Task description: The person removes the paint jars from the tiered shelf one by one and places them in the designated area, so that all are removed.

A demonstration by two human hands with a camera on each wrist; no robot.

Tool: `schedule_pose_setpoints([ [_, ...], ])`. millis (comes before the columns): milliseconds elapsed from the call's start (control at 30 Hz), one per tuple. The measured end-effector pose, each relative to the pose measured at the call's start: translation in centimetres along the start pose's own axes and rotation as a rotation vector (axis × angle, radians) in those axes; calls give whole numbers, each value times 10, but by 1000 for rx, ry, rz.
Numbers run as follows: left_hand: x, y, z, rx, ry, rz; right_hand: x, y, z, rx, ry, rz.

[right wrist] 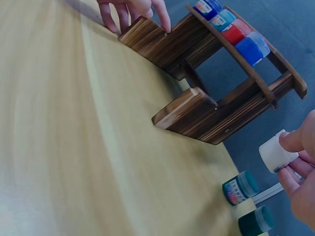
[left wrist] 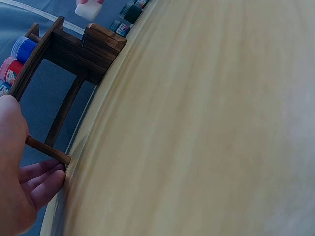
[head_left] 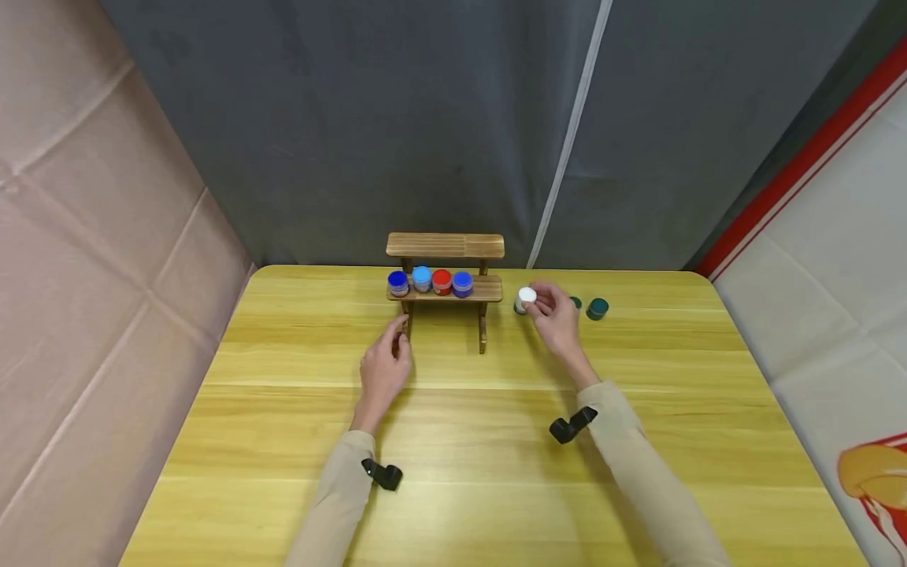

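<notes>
A small two-tier wooden rack (head_left: 445,246) stands at the back of the table. Its lower shelf carries a row of paint jars: dark blue (head_left: 398,283), light blue (head_left: 421,279), red (head_left: 442,282) and blue (head_left: 463,284). My left hand (head_left: 385,366) holds the rack's left front leg, its fingers bent around the foot. To the right of the rack, my right hand (head_left: 557,321) pinches a white paint jar (right wrist: 275,152) between thumb and fingers, raised off the table. Close by are green jars (head_left: 597,309), one (right wrist: 240,188) partly hidden behind the white jar in the head view.
The wooden table (head_left: 468,465) reaches back to a dark grey curtain (head_left: 354,134) just behind the rack. Pale fabric (head_left: 92,260) hangs at the left, and a white, red-edged sheet (head_left: 836,260) at the right.
</notes>
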State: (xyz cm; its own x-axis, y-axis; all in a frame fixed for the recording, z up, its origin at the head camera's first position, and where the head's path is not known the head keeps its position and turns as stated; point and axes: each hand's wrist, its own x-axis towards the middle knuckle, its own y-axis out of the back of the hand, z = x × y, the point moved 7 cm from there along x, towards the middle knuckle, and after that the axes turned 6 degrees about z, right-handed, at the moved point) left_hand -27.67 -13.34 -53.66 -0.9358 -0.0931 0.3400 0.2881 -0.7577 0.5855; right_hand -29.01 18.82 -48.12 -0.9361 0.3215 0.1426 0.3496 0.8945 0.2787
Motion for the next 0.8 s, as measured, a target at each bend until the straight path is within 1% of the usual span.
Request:
schedule_pose_setpoints([
  [100, 0, 0, 0, -2, 6, -4, -3, -1, 6, 3, -9, -1],
  [267, -1, 1, 1, -5, 4, 2, -7, -3, 15, -18, -48, 5],
  [800, 0, 2, 2, 4, -3, 27, -14, -7, 39, -21, -85, 28],
])
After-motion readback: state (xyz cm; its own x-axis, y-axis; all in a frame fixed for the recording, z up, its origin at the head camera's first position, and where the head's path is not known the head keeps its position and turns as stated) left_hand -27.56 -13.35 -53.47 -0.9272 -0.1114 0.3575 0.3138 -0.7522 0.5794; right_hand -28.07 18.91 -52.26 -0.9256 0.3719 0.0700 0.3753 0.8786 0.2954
